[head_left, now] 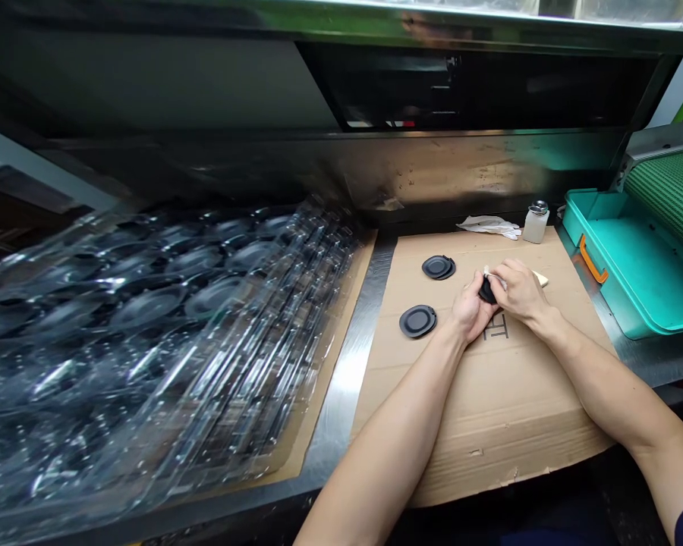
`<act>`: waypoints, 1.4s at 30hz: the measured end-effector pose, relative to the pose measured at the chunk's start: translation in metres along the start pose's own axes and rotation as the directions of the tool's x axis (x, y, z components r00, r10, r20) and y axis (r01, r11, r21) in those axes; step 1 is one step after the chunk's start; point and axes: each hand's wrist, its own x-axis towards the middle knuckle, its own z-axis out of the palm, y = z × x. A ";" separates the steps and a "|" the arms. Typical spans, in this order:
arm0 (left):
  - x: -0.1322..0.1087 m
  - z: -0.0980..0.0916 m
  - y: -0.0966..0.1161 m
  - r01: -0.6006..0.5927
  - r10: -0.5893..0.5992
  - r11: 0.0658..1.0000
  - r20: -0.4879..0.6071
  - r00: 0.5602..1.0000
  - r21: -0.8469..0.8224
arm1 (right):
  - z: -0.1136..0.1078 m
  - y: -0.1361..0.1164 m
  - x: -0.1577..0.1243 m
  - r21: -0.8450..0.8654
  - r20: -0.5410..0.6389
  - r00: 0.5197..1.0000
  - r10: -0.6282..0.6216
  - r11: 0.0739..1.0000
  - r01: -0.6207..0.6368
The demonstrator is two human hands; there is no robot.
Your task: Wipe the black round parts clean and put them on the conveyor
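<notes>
My left hand [472,309] is closed around a dark oval part [488,290] above the cardboard. From the right, my right hand [517,288] bends over the same part with its fingers pinched together against it. A bit of white material [486,271] shows at the fingers; it looks like cloth, but most of it is hidden. To the left lie two overlapping black oval parts [437,267], and nearer to me is another flat black oval piece [417,321]. Partly behind my right hand is a pale, flat-edged item [540,279].
Stacked clear plastic trays [250,364] holding dark round parts fill the left side. A cardboard sheet [410,425] covers the metal bench. At its back are a white glove or cloth [489,226] and a bottle with a metal top [536,222]. A teal bin [631,265] stands right, beside a green mesh belt [675,189].
</notes>
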 end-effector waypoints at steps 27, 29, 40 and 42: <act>0.001 -0.003 0.005 -0.129 0.130 0.991 -0.089 0.987 0.021 | 0.000 0.003 -0.004 -0.141 0.071 0.996 0.059 0.989 -0.049; 0.001 -0.004 0.009 -0.123 0.123 0.992 -0.115 0.986 0.003 | 0.001 0.002 -0.006 -0.117 0.113 0.992 0.052 0.992 -0.039; 0.001 -0.004 0.014 -0.115 0.108 0.991 -0.101 0.989 -0.066 | 0.005 -0.002 -0.007 0.043 0.024 0.999 0.043 0.998 -0.044; 0.000 -0.002 0.008 -0.102 0.097 0.993 -0.072 0.993 -0.064 | 0.008 -0.002 -0.006 0.024 -0.035 0.997 0.073 0.997 -0.072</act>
